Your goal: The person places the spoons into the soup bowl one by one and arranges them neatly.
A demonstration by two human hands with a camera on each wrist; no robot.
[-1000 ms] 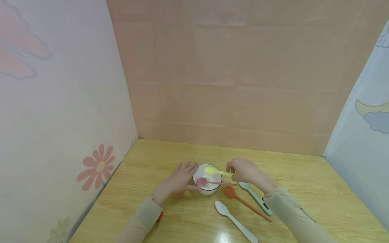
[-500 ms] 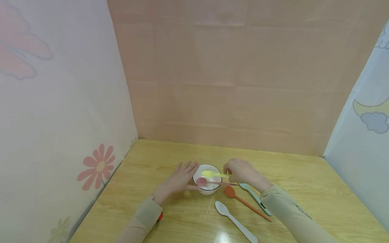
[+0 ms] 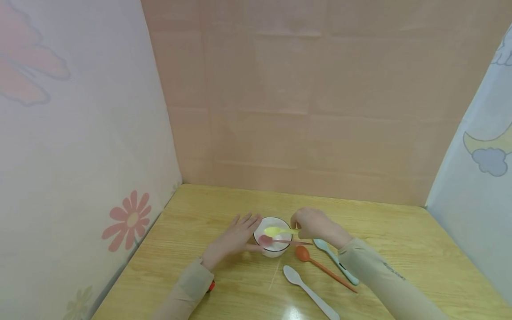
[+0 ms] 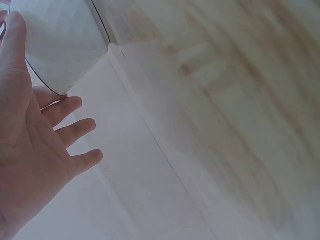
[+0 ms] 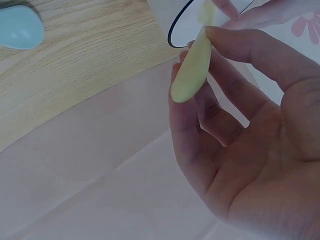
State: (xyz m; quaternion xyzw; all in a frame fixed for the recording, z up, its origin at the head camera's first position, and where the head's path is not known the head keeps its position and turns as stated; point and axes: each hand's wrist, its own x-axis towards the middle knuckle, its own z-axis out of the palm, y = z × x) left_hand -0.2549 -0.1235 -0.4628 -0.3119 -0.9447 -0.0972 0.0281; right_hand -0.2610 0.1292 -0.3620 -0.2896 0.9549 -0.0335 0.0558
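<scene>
My right hand pinches the handle of a yellow spoon between thumb and fingers; the handle's end shows in the right wrist view. The yellow spoon's head is over the white, dark-rimmed bowl. A pink spoon lies in the bowl, its handle across the right rim. My left hand holds the bowl's left side, thumb at the near side and index finger at the far side. In the left wrist view the other fingers stand apart from the bowl.
Right of the bowl lie an orange spoon and a light blue spoon. A white spoon lies nearer on the wooden table. A small red object shows beside the left sleeve. Walls stand at the back and both sides.
My right hand has moved left with the yellow spoon, bringing its head lower and further over the bowl beside the pink spoon. The left hand stays at the bowl.
</scene>
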